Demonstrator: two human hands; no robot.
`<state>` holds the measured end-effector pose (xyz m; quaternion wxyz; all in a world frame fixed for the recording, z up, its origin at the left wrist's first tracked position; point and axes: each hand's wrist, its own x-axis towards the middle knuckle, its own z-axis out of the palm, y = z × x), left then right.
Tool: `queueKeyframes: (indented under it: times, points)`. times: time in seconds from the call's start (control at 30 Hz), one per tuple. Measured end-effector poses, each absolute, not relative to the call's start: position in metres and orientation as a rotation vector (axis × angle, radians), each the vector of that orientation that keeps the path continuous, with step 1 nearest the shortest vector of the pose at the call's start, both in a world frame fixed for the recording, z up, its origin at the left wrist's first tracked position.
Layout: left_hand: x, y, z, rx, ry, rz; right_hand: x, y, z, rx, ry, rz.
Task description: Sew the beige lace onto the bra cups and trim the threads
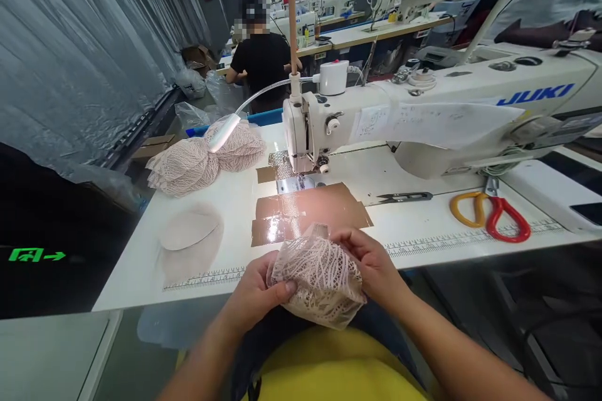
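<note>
Between my hands, at the table's front edge, is a pale pink lace bra cup (320, 276) with sheer fabric along its border. My left hand (261, 291) grips its left side, thumb lying on top of the lace. On the far right side, my right hand (369, 260) pinches the edge with bent fingers. Just beyond stands a white sewing machine (310, 125), its needle area lit by a small lamp. Brown tape (310, 210) covers the table and plate in front of the needle. Two stacks of lace cups (183, 166) sit at the back left.
Smooth beige cup pieces (190, 229) lie on the left of the white table (235, 200). Black thread snips (404, 197) and scissors with red and yellow handles (508, 219) rest at right. A measuring tape (433, 241) runs along the front edge. A person in black (261, 62) sits ahead.
</note>
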<state>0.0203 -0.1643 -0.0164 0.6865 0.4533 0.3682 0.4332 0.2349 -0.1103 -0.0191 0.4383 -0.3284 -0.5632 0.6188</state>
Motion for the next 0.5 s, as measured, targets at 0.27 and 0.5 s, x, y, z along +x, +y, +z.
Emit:
queueKeyframes:
  times: [0.27, 0.5]
  points:
    - [0.035, -0.163, -0.020, 0.540, 0.843, 1.258, 0.240, -0.110, -0.010, -0.858, -1.608, 1.424]
    - [0.060, -0.171, -0.012, 0.320, 0.578, 1.140, 0.226, -0.117, -0.012, -0.831, -1.482, 1.349]
